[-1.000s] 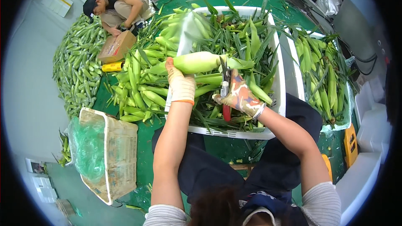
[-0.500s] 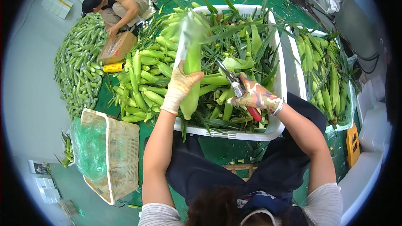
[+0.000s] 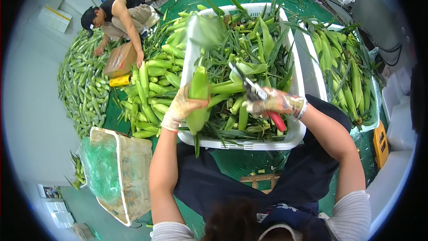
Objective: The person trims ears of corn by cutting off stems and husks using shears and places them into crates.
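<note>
My left hand [image 3: 179,108], in a pale work glove, is closed around an ear of corn [image 3: 199,85] in its green husk. The ear stands nearly upright over the left side of a white crate [image 3: 298,85]. My right hand [image 3: 281,102], in a patterned glove, grips pruning shears [image 3: 255,90] with a red handle; their blades point up and left toward the crate's middle. Cut husks, stalks and long leaves [image 3: 236,47] fill the crate. Above the held ear is a blurred green patch that I cannot make out.
Trimmed corn [image 3: 151,85] lies heaped left of the crate. A second crate of corn [image 3: 341,71] stands right. A person [image 3: 122,15] squats at the far left beside a cardboard box [image 3: 120,59] and a large corn pile [image 3: 84,85]. A bag-lined basket [image 3: 133,165] stands near left.
The held ear has come down and slightly left, its top now in sight. My right hand has turned a little with the shears. The other person's hands have moved apart, off the box.
</note>
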`<state>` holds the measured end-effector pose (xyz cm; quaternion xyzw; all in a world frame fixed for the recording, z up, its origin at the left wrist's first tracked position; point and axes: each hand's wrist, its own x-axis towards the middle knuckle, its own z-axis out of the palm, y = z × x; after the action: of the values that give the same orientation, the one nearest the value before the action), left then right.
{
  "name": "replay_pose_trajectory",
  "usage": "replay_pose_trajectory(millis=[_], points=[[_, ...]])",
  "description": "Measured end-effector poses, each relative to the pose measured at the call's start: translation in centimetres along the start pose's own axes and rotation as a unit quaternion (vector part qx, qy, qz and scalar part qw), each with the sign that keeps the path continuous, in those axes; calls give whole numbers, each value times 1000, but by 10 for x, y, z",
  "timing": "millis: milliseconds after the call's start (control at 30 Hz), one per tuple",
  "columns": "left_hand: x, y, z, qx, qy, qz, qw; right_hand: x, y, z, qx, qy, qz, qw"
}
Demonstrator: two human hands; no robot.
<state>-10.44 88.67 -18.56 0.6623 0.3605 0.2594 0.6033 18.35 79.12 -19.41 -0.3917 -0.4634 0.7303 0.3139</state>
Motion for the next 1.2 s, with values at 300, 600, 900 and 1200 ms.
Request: replay_pose_trajectory(millis=[300, 600, 900, 1200], points=[[4, 11, 27, -218, -224, -114, 943, 5, -17, 9, 84, -118, -48, 988], [37, -79, -260, -329, 514, -33, 792, -117, -40, -97, -116, 263, 61, 956], [100, -62, -202, 141, 213, -38, 966, -217, 79, -336, -429, 634, 318, 559], [125, -92, 76, 66, -139, 242, 958, -222, 111, -319, -464, 714, 227, 472]])
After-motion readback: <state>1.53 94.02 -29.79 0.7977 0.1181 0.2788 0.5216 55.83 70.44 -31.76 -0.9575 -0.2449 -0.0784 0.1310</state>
